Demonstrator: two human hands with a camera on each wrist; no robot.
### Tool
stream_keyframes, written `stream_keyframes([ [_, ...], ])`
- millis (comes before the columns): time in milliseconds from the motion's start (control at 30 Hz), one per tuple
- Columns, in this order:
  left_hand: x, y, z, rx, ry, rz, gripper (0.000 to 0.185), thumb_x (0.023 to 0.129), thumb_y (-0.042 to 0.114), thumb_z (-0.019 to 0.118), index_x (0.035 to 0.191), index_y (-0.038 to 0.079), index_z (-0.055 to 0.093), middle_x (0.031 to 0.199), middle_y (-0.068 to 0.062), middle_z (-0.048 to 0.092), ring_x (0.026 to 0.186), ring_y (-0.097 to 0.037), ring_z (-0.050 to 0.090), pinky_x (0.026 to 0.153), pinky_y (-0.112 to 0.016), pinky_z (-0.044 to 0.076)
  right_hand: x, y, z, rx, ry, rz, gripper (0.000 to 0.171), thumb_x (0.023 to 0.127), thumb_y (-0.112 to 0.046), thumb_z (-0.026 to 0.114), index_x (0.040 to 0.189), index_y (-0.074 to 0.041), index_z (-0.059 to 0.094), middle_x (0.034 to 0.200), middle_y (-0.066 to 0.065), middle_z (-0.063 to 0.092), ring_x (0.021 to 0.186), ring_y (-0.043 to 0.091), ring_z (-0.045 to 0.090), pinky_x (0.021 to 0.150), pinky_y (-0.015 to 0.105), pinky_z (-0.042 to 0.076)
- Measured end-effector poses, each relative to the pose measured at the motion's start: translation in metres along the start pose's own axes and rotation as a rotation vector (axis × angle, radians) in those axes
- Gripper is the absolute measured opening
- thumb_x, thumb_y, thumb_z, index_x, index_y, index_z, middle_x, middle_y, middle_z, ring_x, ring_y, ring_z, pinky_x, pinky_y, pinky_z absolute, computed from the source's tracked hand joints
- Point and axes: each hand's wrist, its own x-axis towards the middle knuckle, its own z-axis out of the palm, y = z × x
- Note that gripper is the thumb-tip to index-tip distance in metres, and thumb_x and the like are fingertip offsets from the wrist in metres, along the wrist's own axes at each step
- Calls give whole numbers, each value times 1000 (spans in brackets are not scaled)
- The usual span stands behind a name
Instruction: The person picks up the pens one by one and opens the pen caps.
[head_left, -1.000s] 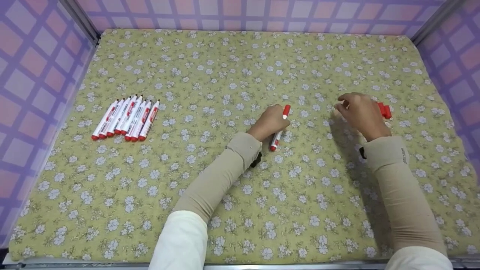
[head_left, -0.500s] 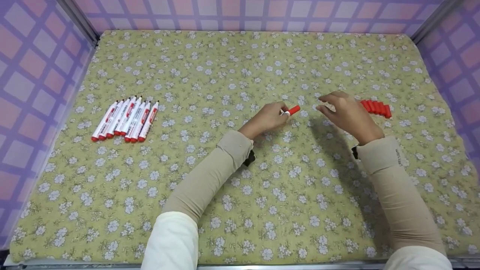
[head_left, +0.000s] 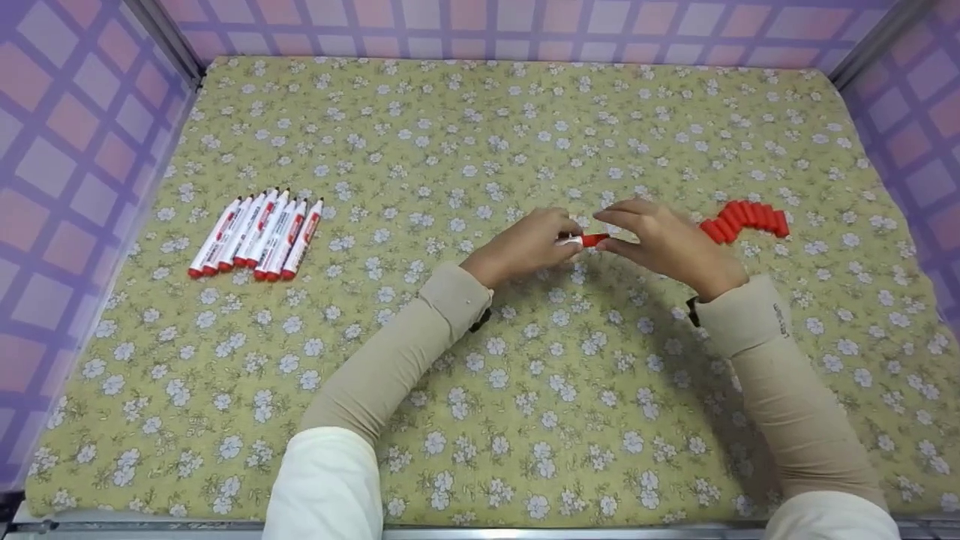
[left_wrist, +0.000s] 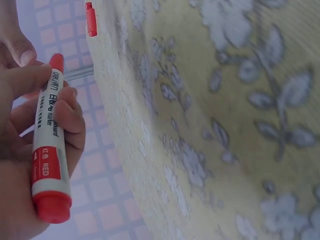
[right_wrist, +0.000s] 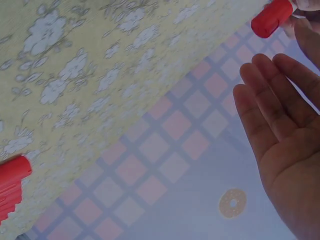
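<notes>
Above the middle of the flowered desk (head_left: 480,135), the left hand (head_left: 525,244) grips a red-and-white marker (head_left: 581,241) with its fingers (left_wrist: 30,80) curled round the barrel. The marker's long axis runs nearly level, left to right across the head view, with the red cap end pointing toward the right hand (head_left: 660,240). That hand sits just beside the cap: its thumb and forefinger close in on the red tip from the right. Whether they already pinch the cap or only touch it cannot be told from the head view. The right wrist view shows the other fingers (right_wrist: 270,110) straight and loosely together, holding nothing, with the cap up at the frame's corner.

So the cap lies directly in line with the right hand's fingertips, and a pull along the marker's axis, away to the right, looks like what the grasp is set for (a judgement, not a thing seen). The left hand is the holder; the right is the nearer one to the cap end.

A curved row of loose red caps (head_left: 742,219) lies on the cloth just right of the right hand. A row of markers (head_left: 259,236) lies well apart on the left.
</notes>
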Motion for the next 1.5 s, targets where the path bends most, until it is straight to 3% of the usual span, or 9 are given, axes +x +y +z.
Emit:
stream_keyframes([
  [167, -9, -5, -8, 24, 36, 48, 29, 101, 26, 49, 116, 11, 69, 100, -4, 56, 80, -17, 48, 68, -26, 40, 5, -11, 2, 0, -38, -26, 38, 87, -16, 71, 119, 2, 65, 111, 19, 67, 100, 31, 66, 79, 42, 56],
  [667, -32, -14, -23, 288, 91, 179, 33, 101, 27, 50, 125, 11, 65, 103, -7, 58, 84, -16, 52, 74, -30, 47, 29, -36, 13, 57, -87, -72, 32, 90, -10, 66, 120, 2, 65, 102, 17, 70, 85, 25, 70, 72, 35, 57],
  [933, -41, -14, -26, 401, 111, 212, 33, 101, 25, 49, 127, 11, 63, 102, -9, 61, 82, -18, 59, 73, -30, 51, 39, -48, 19, -67, -66, -73, 20, 92, -12, 64, 106, 1, 69, 83, 13, 69, 68, 21, 65, 64, 33, 55],
  [1133, -42, -16, -26, 423, 144, 260, 29, 100, 22, 51, 121, 8, 67, 95, -9, 62, 77, -18, 56, 70, -30, 50, 43, -57, 21, -197, -50, -73, 16, 94, -14, 62, 93, 0, 67, 73, 13, 66, 60, 23, 63, 58, 34, 54],
  [1500, -46, -20, -28, 327, 126, 286, 27, 101, 21, 48, 105, 5, 70, 89, -7, 61, 72, -14, 55, 67, -27, 48, 44, -63, 26, -256, 43, -128, 20, 93, -12, 62, 78, 0, 66, 63, 12, 64, 48, 20, 50, 47, 31, 43],
])
